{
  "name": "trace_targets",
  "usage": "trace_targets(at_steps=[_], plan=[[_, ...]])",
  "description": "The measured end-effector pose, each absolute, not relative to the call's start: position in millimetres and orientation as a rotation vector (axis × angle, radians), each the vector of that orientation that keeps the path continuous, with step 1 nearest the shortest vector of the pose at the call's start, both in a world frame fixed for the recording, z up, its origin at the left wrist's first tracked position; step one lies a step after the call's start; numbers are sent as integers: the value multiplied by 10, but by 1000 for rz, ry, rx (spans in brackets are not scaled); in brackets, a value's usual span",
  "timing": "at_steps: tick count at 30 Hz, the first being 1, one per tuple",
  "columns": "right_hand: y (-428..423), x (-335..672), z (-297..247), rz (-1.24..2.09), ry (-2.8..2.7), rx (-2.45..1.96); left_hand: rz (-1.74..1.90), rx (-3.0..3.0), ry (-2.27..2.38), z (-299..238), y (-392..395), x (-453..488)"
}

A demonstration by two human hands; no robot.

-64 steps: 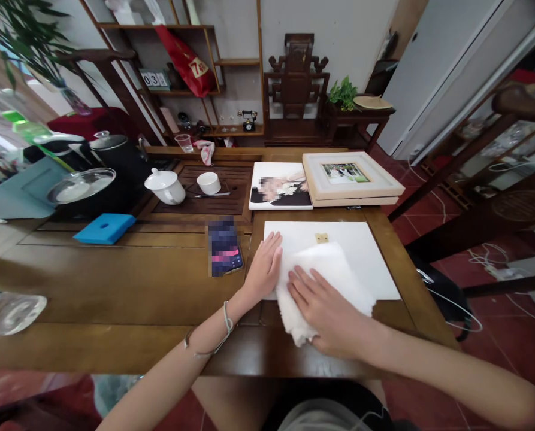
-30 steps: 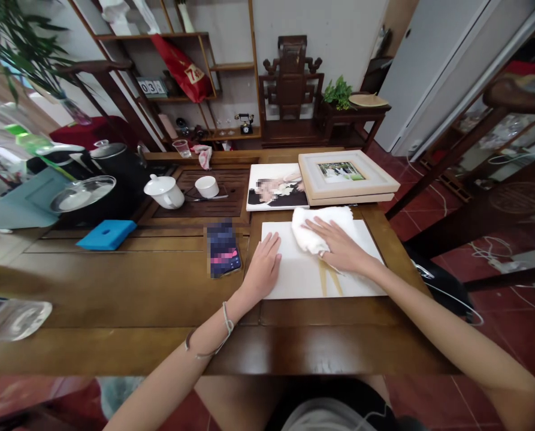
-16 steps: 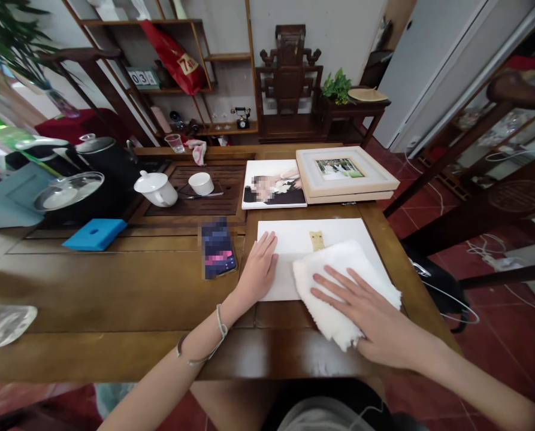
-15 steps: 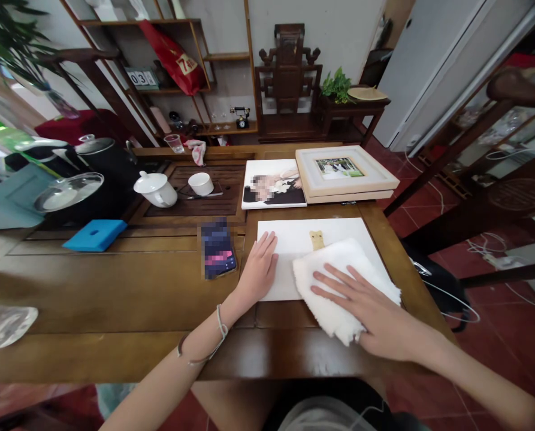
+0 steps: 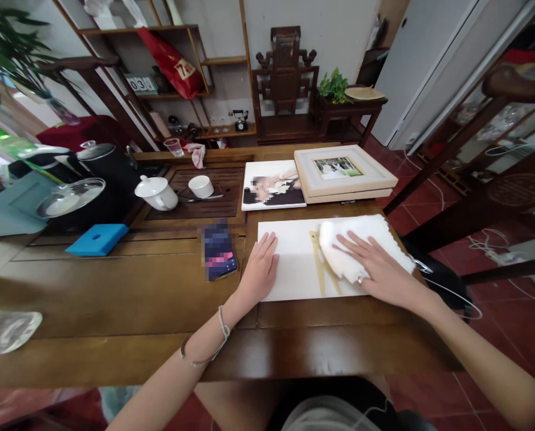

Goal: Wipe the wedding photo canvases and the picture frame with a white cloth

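Note:
A white board point(image 5: 294, 263) with a tan stand strip point(image 5: 323, 272) lies face down on the wooden table point(image 5: 127, 287) in front of me. My left hand point(image 5: 260, 269) rests flat on its left edge, fingers stretched out together. My right hand point(image 5: 375, 266) presses flat on a white fluffy cloth point(image 5: 357, 248) over the board's right half, fingers spread. A phone point(image 5: 220, 251) lies just left of my left hand.
Behind the board lie a photo print point(image 5: 271, 185) and a stacked framed picture point(image 5: 341, 173). A tea tray with a white teapot point(image 5: 156, 193) and cup point(image 5: 201, 186) stands at the back left, beside a blue pad point(image 5: 97, 239) and black kettles point(image 5: 96, 161). A clear container point(image 5: 4, 329) sits at the left edge.
My right hand has slid the cloth from the board's near right corner up and away across the board, uncovering the stand strip. My left hand has stayed on the left edge.

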State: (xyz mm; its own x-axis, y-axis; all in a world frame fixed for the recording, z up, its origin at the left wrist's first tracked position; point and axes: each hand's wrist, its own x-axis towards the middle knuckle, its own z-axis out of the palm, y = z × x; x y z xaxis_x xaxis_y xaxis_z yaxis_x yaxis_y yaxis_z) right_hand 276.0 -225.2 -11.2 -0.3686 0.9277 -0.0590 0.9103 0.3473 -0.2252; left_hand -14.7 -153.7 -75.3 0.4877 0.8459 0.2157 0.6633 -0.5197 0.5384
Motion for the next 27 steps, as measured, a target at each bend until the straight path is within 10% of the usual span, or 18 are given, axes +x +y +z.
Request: trace_targets(at_steps=[7,14,27], plan=[[-3120,2807,24,503,-2588,-1681,710,2358,1222,-794,-1540,-167],[-2261,2943,3,693,-2556,-1590,697,2360,1240,-786,-1541,-160],[-2316,2733,-131,315,-2559,-1792,675,2362,1251,-769,-1547,-167]])
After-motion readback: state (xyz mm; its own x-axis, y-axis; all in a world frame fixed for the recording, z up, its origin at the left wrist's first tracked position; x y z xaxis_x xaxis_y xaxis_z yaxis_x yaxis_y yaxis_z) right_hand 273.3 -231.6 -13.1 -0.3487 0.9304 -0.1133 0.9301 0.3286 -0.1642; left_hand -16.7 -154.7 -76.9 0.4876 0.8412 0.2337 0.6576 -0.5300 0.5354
